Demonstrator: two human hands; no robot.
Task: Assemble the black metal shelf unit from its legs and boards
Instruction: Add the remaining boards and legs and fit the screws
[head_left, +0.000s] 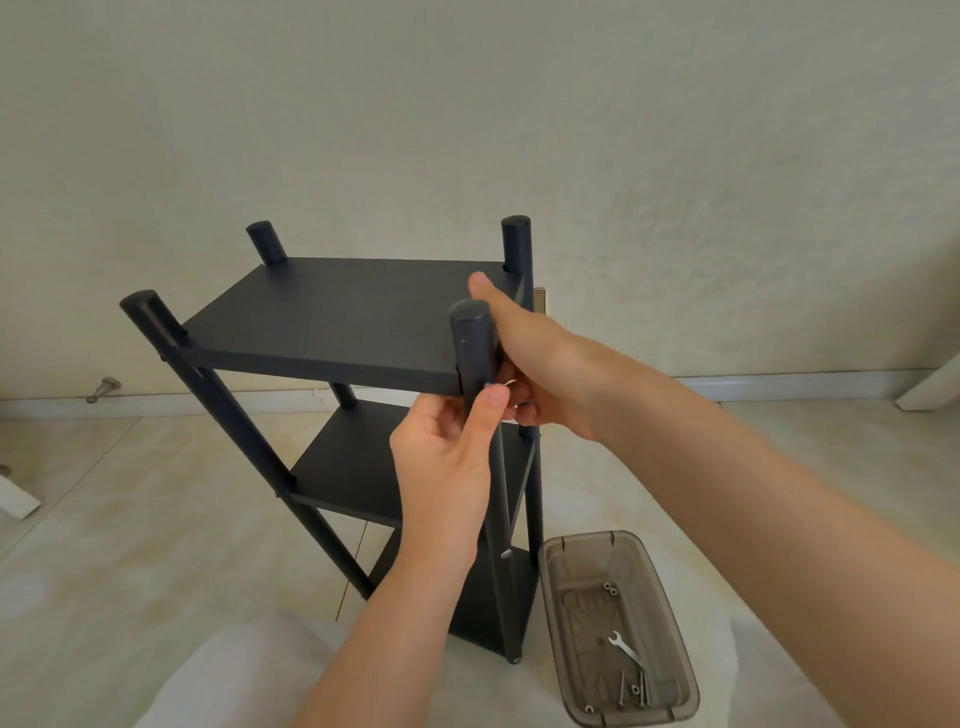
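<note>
The black shelf unit (332, 322) stands upright on the floor with three boards between four round legs. The near right leg (471, 343) rises just above the top board. My left hand (447, 462) reaches up from below and pinches a small screw at that leg, just under the top board's corner. My right hand (524, 358) wraps around the same leg from the right, thumb lying on the top board, fingers curled behind the leg. A small silvery piece shows between the fingers of both hands.
A translucent brown plastic tray (675, 670) sits on the floor at the right of the unit, holding a small wrench (626, 649), screws and nuts. A wall with a skirting board stands close behind. A white furniture foot (15, 499) is at far left.
</note>
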